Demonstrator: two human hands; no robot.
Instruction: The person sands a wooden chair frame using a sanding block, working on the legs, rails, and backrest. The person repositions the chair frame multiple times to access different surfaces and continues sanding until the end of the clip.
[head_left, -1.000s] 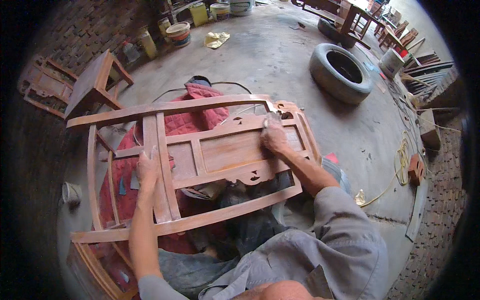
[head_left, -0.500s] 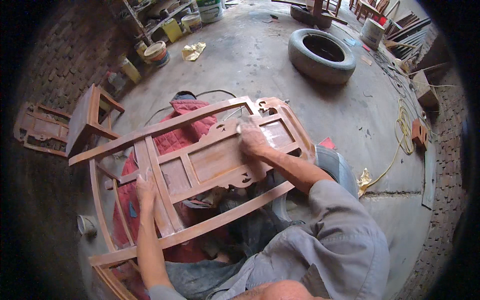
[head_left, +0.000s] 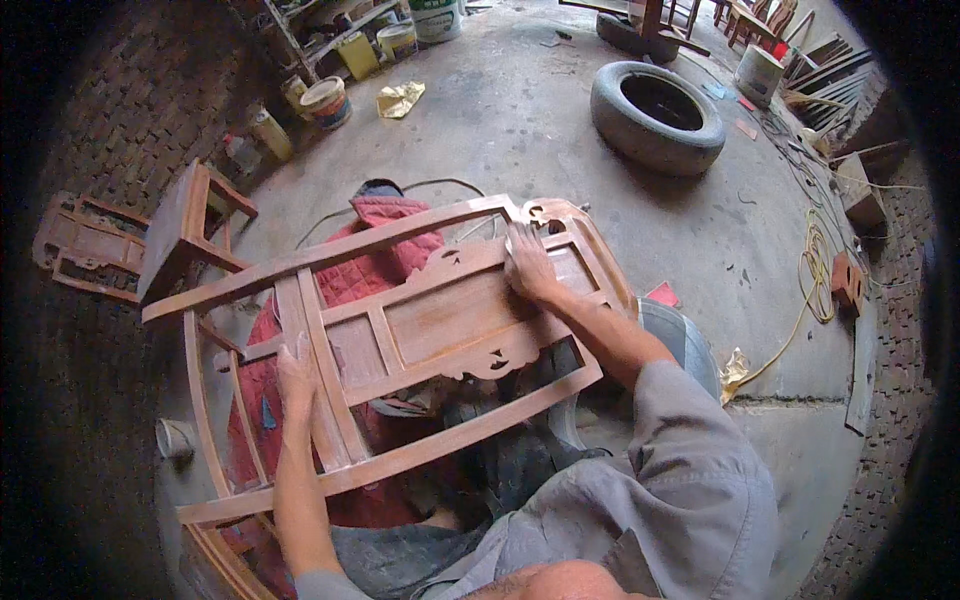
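Observation:
A wooden chair (head_left: 460,312) of bare reddish-brown wood lies tipped across my lap, its carved, panelled back facing up. My left hand (head_left: 296,378) grips the crossbar below the panels. At the far upper part of the back, my right hand (head_left: 530,265) presses down on the panel frame near the carved top rail, fingers bent together. Something thin and pale may be under those fingers, but I cannot make it out. Beneath the chair, a red quilted cloth (head_left: 385,245) shows through the openings in the frame.
An old tyre (head_left: 660,118) lies on the concrete floor ahead. Another wooden chair (head_left: 185,235) and a carved chair back (head_left: 95,245) are at the left. Buckets (head_left: 325,102) stand by a shelf. A yellow hose (head_left: 818,265) coils near a brick (head_left: 847,283) at the right.
My right hand has slid right along the chair back, toward the carved top rail. My left hand stays on the crossbar. The whole view has shifted slightly.

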